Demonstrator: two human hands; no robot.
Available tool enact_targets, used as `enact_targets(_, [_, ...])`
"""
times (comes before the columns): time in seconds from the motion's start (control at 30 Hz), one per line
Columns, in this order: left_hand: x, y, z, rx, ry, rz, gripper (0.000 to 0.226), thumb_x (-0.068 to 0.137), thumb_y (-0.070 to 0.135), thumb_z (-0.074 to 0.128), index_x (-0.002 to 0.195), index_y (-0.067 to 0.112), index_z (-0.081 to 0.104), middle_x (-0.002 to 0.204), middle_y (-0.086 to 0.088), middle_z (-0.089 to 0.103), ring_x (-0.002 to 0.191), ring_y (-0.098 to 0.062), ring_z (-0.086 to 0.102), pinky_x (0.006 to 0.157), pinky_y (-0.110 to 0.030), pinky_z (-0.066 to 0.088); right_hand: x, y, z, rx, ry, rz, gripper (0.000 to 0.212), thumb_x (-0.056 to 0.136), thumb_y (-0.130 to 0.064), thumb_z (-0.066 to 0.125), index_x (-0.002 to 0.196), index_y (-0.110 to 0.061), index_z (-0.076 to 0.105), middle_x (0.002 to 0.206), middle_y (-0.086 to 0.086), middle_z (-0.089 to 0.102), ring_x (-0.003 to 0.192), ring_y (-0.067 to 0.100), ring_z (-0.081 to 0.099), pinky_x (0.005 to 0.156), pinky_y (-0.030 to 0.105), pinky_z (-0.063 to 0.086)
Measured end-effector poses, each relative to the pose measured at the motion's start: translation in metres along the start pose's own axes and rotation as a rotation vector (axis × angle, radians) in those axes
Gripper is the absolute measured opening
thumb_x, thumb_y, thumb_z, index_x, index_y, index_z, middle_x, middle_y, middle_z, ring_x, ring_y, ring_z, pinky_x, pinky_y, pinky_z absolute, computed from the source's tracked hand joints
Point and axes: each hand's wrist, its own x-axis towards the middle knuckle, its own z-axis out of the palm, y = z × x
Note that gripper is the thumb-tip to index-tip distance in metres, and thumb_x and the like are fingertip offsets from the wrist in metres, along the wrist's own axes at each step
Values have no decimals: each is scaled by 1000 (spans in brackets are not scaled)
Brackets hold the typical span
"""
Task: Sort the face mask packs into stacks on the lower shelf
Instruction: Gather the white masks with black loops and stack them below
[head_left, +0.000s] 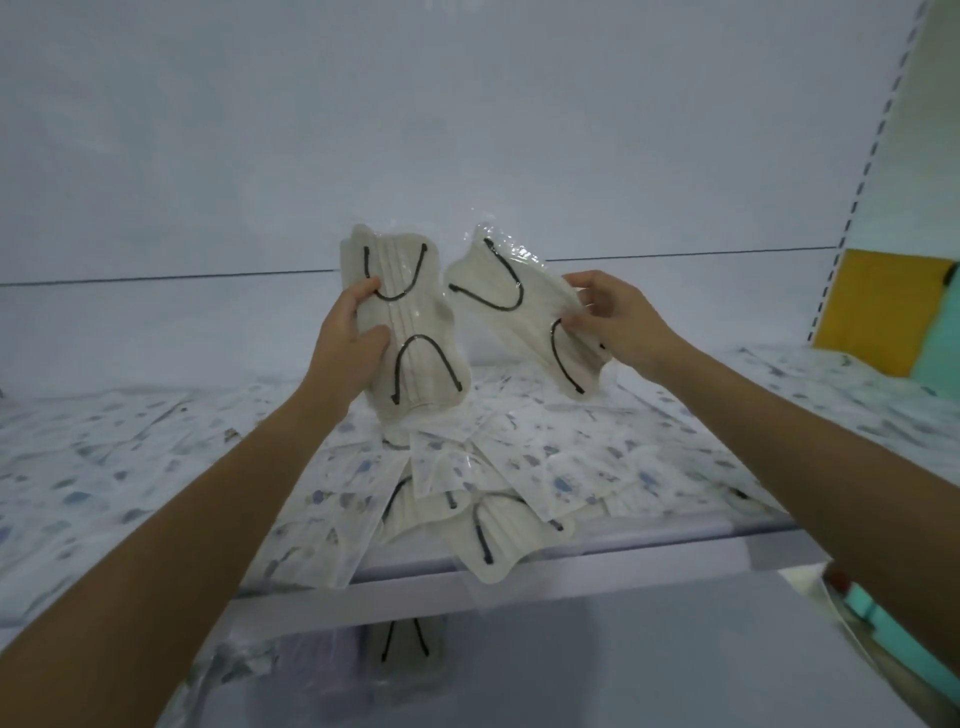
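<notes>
Where the view comes closest, at six o'clock, a low pack (405, 644) of cream masks with black loops lies on the lower shelf (649, 660). It is half hidden under the grey front lip of the upper shelf (623, 558). A mauve pack (322, 657) just at its nine o'clock shows dimly through glossy film.

Past the lip a loose pile (457, 467) spreads out. It is made of flat, crinkly clear sleeves, some over pleated cream masks and others over white ones flecked blue and grey. An overhanging pack (498, 535), cream, juts over the lip with one corner toward six. Patterned packs (104, 452) overlap out to nine and three o'clock and cover most of that shelf.

Both forearms reach in over the pile from seven and five o'clock. The left hand (348, 332) grips the left pack (410, 322) upright, fingers curled round its nine-o'clock edge. Ribbed pleats run from twelve to six, with two black loops curving on the face, and its lower end hides part of the pile. The right hand (618, 322) pinches the right pack (524, 317) at its three-o'clock edge between thumb and fingertips. This cream pack leans with its top toward eleven, and its film glints. The two held packs sit just beside each other, raised above the pile.

Farther back stands a plain white wall (363, 130). A slotted upright (857, 208) rises at two o'clock, with a yellow panel (872, 306) and a teal panel (940, 332) at three.
</notes>
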Motion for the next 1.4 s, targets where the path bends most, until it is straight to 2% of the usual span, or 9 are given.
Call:
enact_targets(0.17, [-11, 25, 29, -67, -209, 21, 31, 99, 19, 43, 128, 24, 50, 128, 6, 50, 118, -11, 49, 103, -28, 39, -32, -21, -36, -521, -261, -133, 33, 90, -5, 56, 118, -20, 58, 95, -18, 55, 90, 0, 52, 77, -1, 35])
enact_targets(0.33, [-38, 62, 73, -89, -435, -33, 34, 92, 36, 53, 124, 26, 55, 123, 7, 54, 113, -10, 53, 100, -30, 44, -46, -39, -66, -866, -393, -196, 43, 88, -9, 55, 128, -25, 53, 96, -5, 57, 95, 17, 55, 88, 25, 40])
enact_targets(0.57, [-75, 98, 140, -63, -500, 82, 50, 83, 4, 66, 124, 29, 51, 115, 10, 55, 97, -1, 57, 82, -18, 53, -59, -43, -113, -968, -233, -363, 55, 87, -10, 55, 138, -22, 40, 108, 0, 64, 88, 14, 49, 91, 19, 23])
enact_targets(0.73, [-92, 130, 189, -16, -328, 193, 56, 81, -5, 58, 128, 25, 49, 122, 8, 51, 102, -7, 55, 80, -11, 47, -73, -26, -162, -1003, 39, -574, 63, 79, -18, 64, 138, -9, 43, 124, 16, 55, 118, 33, 48, 106, 41, 23])
enact_targets(0.83, [-98, 142, 214, -104, -124, 182, 59, 81, -6, 54, 127, 29, 47, 131, 6, 47, 119, -14, 51, 96, -26, 47, -81, -14, -201, -721, 266, -267, 85, 81, -33, 70, 148, -11, 21, 147, 19, 26, 138, 33, 23, 113, 43, 16])
enact_targets(0.93, [-105, 148, 234, -179, -34, 173, 59, 82, -8, 51, 126, 31, 46, 133, 3, 46, 107, -9, 58, 85, -22, 51, -107, 1, -211, -153, 41, 220, 86, 91, -35, 57, 150, -14, -1, 157, 9, 10, 143, 26, 14, 113, 35, 17])
enact_targets(1.07, [-115, 140, 254, -109, -134, 172, 62, 87, -7, 43, 138, 28, 37, 131, 11, 43, 91, 19, 53, 71, -6, 46, -126, 24, -165, -39, 79, -40, 67, 94, -5, 44, 150, -7, 6, 153, 10, 22, 140, 21, 23, 111, 17, 19])
enact_targets(1.3, [-96, 144, 261, -209, -115, 81, 72, 98, 14, 44, 149, 29, -4, 121, 8, 52, 91, 6, 58, 76, -11, 42, -103, 39, -166, 11, 221, -207, 61, 97, -9, 44, 149, -15, 12, 141, 11, 40, 112, 17, 47, 92, 19, 42])
enact_targets(1.4, [-86, 140, 268, -95, -111, 177, 48, 95, 8, 49, 139, 10, 27, 92, 7, 55, 66, 9, 54, 62, -15, 45, -87, 46, -168, 65, 322, -194, 60, 97, -11, 46, 149, -16, 17, 107, -1, 48, 82, 5, 49, 75, 16, 42])
